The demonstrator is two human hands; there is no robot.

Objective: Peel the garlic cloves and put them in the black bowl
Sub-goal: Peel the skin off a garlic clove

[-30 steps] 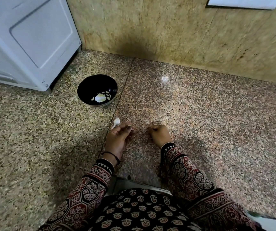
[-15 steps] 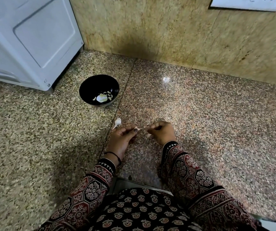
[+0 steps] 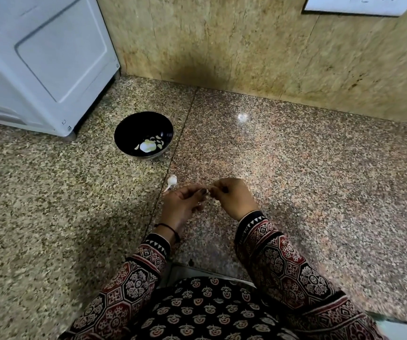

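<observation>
A black bowl stands on the granite floor at the upper left and holds several pale garlic pieces. Below it, just past my left fingers, a white garlic remnant with a thin stem lies on the floor. My left hand and my right hand meet fingertip to fingertip a little above the floor. Together they pinch a small garlic clove, which my fingers almost wholly hide.
A white appliance stands at the upper left, close behind the bowl. A beige stone wall runs along the back. My patterned sleeves and lap fill the bottom of the view. Speckled floor stretches to the right.
My hands have risen from the floor and come together, closing the gap between them. The clove now sits between both sets of fingertips.
</observation>
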